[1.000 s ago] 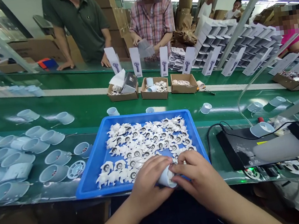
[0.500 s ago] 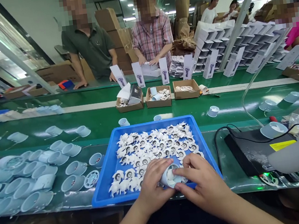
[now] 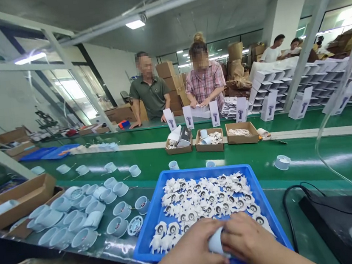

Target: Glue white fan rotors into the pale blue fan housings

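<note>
blue cup between left hand, right hand

A plastic cup sits between the left hand and right hand, over a tray of fan parts; more cups lie leftward, cardboard boxes ahead.

pale blue plastic cups crowd the left of the green desk. farther along sit three cardboard boxes of small white parts, with upright white product cards behind them. beyond, a person in a green polo shirt and a person in a plaid shirt stand near stacked white cartons.
</note>
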The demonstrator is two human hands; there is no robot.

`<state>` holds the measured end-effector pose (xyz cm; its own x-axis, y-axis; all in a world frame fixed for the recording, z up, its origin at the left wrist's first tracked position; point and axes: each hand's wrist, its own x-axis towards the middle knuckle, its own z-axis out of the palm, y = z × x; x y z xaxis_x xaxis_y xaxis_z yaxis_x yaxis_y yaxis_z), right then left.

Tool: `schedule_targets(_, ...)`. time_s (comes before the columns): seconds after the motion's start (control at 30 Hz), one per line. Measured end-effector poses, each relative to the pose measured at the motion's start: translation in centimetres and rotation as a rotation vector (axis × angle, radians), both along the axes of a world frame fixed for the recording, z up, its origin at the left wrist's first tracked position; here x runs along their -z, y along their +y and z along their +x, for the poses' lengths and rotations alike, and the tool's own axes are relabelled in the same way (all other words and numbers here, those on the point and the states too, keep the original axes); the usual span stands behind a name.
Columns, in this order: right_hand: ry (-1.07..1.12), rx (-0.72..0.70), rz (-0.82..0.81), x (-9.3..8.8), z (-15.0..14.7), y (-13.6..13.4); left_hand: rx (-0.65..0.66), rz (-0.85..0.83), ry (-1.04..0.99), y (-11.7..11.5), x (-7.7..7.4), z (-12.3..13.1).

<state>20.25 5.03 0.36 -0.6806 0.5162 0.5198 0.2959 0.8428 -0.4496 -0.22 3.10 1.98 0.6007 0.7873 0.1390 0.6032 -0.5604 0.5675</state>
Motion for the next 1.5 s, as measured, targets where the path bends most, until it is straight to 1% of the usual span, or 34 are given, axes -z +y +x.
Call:
schedule_targets(0.07, 0.229, 0.133, -0.313, 0.3, -1.0, 0.8, -0.144, 0.340, 0.018, 0.1, -0.4, 0.7)
schedule_targets(0.1, 0.314, 0.186, -0.441, 0.5, -1.7, 1.1, -0.181, 0.512, 0.035, 0.2, -0.5, 1.1)
schedule_targets(0.13, 0.371, 0.222, -0.530, 0.7, -2.4, 1.3, -0.188, 0.656, 0.063, 0.3, -0.7, 1.5)
schedule_targets(0.17, 0.400, 0.248, -0.583, 1.0, -3.1, 1.4, -0.178, 0.768, 0.098, 0.5, -0.8, 1.9)
schedule_targets(0.2, 0.413, 0.261, -0.617, 1.3, -3.7, 1.4, -0.159, 0.843, 0.135, 0.7, -1.0, 2.2)
schedule_targets(0.27, 0.445, 0.277, -0.677, 1.7, -4.5, 1.3, -0.105, 0.900, 0.189, 1.1, -1.4, 2.6)
schedule_targets(0.33, 0.457, 0.291, -0.673, 1.7, -4.3, 1.1, -0.062, 0.843, 0.199, 1.6, -1.8, 2.7)
schedule_targets(0.37, 0.454, 0.294, -0.642, 1.5, -3.9, 1.1, -0.063, 0.765, 0.180, 1.8, -2.0, 2.5)
schedule_targets(0.43, 0.439, 0.283, -0.552, 0.6, -2.6, 1.1, -0.096, 0.512, 0.111, 2.1, -2.6, 1.9)
schedule_targets(0.47, 0.409, 0.249, -0.485, 0.0, -1.8, 1.1, -0.095, 0.355, 0.085, 2.3, -3.0, 1.5)
schedule_targets(0.5, 0.346, 0.189, -0.386, -0.6, -1.0, 1.1, -0.061, 0.193, 0.078, 2.3, -3.3, 1.1)
schedule_targets(0.53, 0.258, 0.111, -0.262, -1.1, -0.3, 1.1, 0.000, 0.045, 0.091, 2.4, -3.5, 0.8)
schedule_targets(0.57, 0.161, 0.028, -0.133, -1.4, 0.3, 1.1, 0.066, -0.060, 0.114, 2.4, -3.6, 0.5)
schedule_targets(0.6, 0.093, -0.031, -0.035, -1.5, 0.7, 1.2, 0.108, -0.101, 0.131, 2.3, -3.5, 0.4)
schedule_targets(0.63, 0.068, -0.049, 0.018, -1.5, 0.8, 1.3, 0.108, -0.067, 0.135, 2.2, -3.4, 0.5)
schedule_targets(0.67, 0.091, -0.021, 0.016, -1.2, 0.7, 1.4, 0.071, 0.040, 0.127, 2.0, -3.1, 0.7)
schedule_targets(0.73, 0.224, 0.119, -0.114, -0.2, -0.1, 1.5, -0.041, 0.388, 0.118, 1.6, -2.3, 1.3)
schedule_targets(0.77, 0.273, 0.184, -0.186, 0.3, -0.7, 1.6, -0.072, 0.555, 0.131, 1.4, -2.0, 1.6)
schedule_targets(0.8, 0.296, 0.227, -0.242, 0.8, -1.4, 1.5, -0.076, 0.686, 0.153, 1.2, -1.6, 1.9)
schedule_targets(0.83, 0.298, 0.244, -0.284, 1.2, -1.9, 1.4, -0.065, 0.770, 0.176, 1.1, -1.4, 2.1)
schedule_targets(0.87, 0.295, 0.248, -0.323, 1.6, -2.4, 1.3, -0.050, 0.804, 0.191, 1.0, -1.2, 2.1)
schedule_targets(0.9, 0.288, 0.246, -0.351, 1.9, -2.6, 1.1, -0.044, 0.796, 0.192, 0.8, -1.1, 2.1)
schedule_targets(0.93, 0.276, 0.242, -0.365, 2.0, -2.7, 1.0, -0.045, 0.747, 0.179, 0.7, -1.0, 2.0)
schedule_targets(0.97, 0.263, 0.240, -0.363, 2.2, -2.5, 0.8, -0.054, 0.661, 0.153, 0.7, -1.0, 1.7)
schedule_targets(1.0, 0.246, 0.237, -0.345, 2.2, -2.2, 0.6, -0.075, 0.542, 0.117, 0.6, -1.1, 1.4)
schedule_targets(1.1, 0.186, 0.188, -0.230, 2.0, -0.9, 0.0, -0.127, 0.093, 0.009, 0.6, -1.5, 0.5)
schedule_targets(1.17, 0.116, 0.102, -0.095, 1.5, -0.1, -0.3, -0.079, -0.144, -0.029, 0.8, -1.7, 0.1)
schedule_targets(1.2, 0.066, 0.059, 0.002, 1.1, 0.3, -0.4, -0.039, -0.217, -0.039, 1.0, -1.8, -0.1)
schedule_targets(1.27, -0.033, 0.010, 0.204, 0.4, 0.9, -0.4, 0.008, -0.264, -0.066, 1.1, -1.8, -0.2)
schedule_targets(1.3, -0.055, 0.010, 0.273, 0.1, 1.2, -0.4, 0.001, -0.251, -0.090, 1.2, -1.7, -0.2)
schedule_targets(1.33, -0.027, 0.027, 0.280, -0.1, 1.5, -0.3, -0.024, -0.221, -0.125, 1.1, -1.6, -0.2)
schedule_targets(1.4, 0.146, 0.090, 0.134, -0.2, 2.1, -0.1, -0.097, -0.130, -0.250, 0.8, -1.2, -0.1)
schedule_targets(1.47, 0.333, 0.177, -0.059, 0.3, 2.5, -0.1, -0.149, -0.046, -0.429, 0.5, -0.5, 0.1)
schedule_targets(1.5, 0.390, 0.221, -0.127, 0.8, 2.5, -0.3, -0.157, -0.008, -0.512, 0.3, -0.2, 0.3)
